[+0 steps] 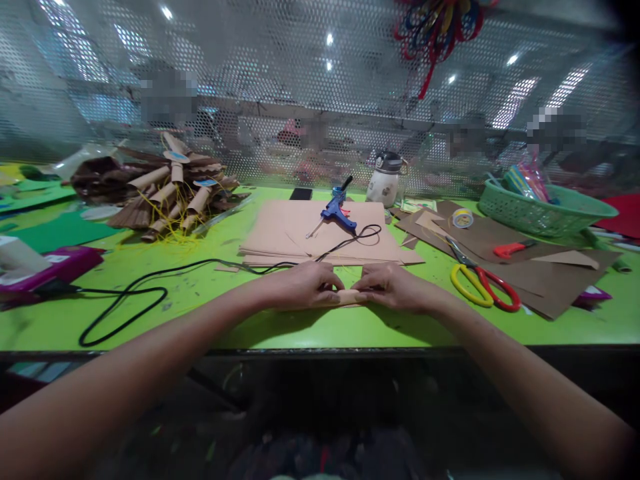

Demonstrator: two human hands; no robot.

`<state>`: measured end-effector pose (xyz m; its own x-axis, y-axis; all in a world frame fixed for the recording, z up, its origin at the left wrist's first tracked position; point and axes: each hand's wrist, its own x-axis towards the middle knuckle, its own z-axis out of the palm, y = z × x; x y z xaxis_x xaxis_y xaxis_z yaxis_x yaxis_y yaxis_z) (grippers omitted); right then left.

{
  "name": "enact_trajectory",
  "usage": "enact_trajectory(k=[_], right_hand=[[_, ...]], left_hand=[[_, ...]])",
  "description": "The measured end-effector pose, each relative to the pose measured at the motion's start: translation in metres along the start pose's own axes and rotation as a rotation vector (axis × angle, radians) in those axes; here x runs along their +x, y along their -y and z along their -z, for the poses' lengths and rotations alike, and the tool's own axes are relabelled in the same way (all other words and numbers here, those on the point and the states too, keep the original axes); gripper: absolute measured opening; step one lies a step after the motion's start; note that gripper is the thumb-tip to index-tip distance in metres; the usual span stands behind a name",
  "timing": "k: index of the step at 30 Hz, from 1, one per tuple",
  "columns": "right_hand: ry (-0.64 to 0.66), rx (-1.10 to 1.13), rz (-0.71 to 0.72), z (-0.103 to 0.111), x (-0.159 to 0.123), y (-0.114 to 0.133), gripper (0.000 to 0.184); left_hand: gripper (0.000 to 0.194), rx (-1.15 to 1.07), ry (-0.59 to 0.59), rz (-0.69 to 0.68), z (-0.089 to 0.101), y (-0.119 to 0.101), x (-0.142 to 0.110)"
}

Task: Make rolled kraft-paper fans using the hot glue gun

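Note:
A small tan paper roll [349, 297] lies low over the green table near its front edge, held at both ends. My left hand [307, 285] pinches its left end, and my right hand [393, 287] pinches the right end. The fingers hide most of the roll. Just beyond my hands is a stack of tan paper sheets [275, 230]. On that stack rests a blue glue gun [340, 212], its black cord running left across the table.
Red and yellow scissors [483, 283], a red cutter [513, 249] and brown sheets [545, 280] lie to the right. Behind them are a tape roll [463, 218], a green basket [545, 210] and a bottle [385, 179]. Finished-looking paper rolls [175, 193] and a purple box [55, 270] are left.

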<state>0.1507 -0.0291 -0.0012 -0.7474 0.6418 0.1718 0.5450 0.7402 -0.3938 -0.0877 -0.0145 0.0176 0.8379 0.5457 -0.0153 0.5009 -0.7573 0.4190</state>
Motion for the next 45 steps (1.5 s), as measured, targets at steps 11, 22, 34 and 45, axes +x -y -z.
enact_trajectory(k=[11,22,34,45], right_hand=[[-0.060,0.011,0.021,-0.006,-0.002,-0.005,0.023],[-0.260,-0.001,0.101,-0.024,-0.012,-0.001,0.021],[-0.241,-0.127,0.135,-0.028,-0.020,0.007,0.023],[-0.222,-0.160,0.139,-0.028,-0.024,0.009,0.027]], left_hand=[[0.028,0.353,-0.140,-0.042,-0.012,-0.005,-0.027],[0.029,0.410,-0.212,-0.068,-0.026,-0.006,-0.032],[0.028,0.319,-0.278,-0.115,-0.031,-0.008,-0.036],[0.027,0.364,-0.298,-0.100,-0.037,-0.010,-0.042]])
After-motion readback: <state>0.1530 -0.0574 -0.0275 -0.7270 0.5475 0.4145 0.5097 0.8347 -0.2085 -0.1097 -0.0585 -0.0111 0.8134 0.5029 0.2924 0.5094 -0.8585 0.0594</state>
